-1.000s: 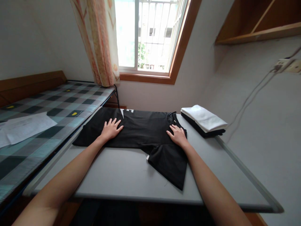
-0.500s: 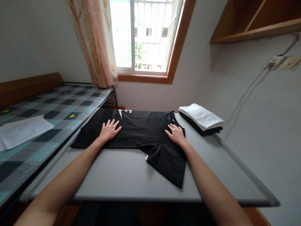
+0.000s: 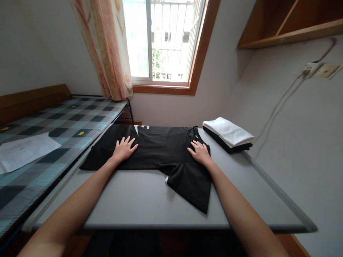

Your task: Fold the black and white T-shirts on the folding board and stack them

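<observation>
A black T-shirt (image 3: 160,150) lies sideways on the grey table (image 3: 139,200), folded along its length, with its collar to the right and one sleeve pointing toward me. White print shows along its far edge. My left hand (image 3: 124,149) rests flat on the body of the shirt, left of the middle, fingers spread. Near the collar, my right hand (image 3: 199,151) lies on the cloth with its fingers apart. Neither hand grips the fabric.
Folded clothes, a white one (image 3: 229,131) on top of a black one (image 3: 234,148), sit at the table's far right. Left of the table stands a bed (image 3: 80,117) with a checked cover and paper sheets (image 3: 29,148). A wooden shelf (image 3: 289,35) hangs at upper right.
Both hands stay in the same places on the T-shirt. The view has shifted very slightly; nothing else has visibly moved.
</observation>
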A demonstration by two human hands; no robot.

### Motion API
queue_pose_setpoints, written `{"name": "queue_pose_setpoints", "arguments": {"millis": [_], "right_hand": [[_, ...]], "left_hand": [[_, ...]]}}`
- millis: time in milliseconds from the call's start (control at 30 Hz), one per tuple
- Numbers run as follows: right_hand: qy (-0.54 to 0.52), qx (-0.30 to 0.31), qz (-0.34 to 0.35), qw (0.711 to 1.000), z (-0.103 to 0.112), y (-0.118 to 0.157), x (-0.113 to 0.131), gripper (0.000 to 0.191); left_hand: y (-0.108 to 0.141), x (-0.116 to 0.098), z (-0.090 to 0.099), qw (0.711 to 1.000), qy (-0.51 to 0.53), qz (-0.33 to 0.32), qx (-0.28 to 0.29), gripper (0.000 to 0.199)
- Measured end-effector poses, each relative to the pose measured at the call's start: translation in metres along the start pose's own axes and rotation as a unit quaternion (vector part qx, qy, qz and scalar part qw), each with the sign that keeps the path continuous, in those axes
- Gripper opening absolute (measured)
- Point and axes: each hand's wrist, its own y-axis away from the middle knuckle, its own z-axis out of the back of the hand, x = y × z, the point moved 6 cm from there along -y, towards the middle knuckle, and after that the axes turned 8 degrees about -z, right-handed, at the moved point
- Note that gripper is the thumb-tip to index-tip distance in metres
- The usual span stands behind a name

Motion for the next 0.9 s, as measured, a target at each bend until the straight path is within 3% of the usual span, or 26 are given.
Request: {"name": "queue_pose_setpoints", "arguments": {"millis": [900], "right_hand": [[-0.01,-0.003,0.004,1.0,-0.0042,-0.0026,-0.0032,0.052]], "left_hand": [[-0.0012,0.0008,-0.0021,1.0,0.006,-0.004,-0.011,0.061]]}}
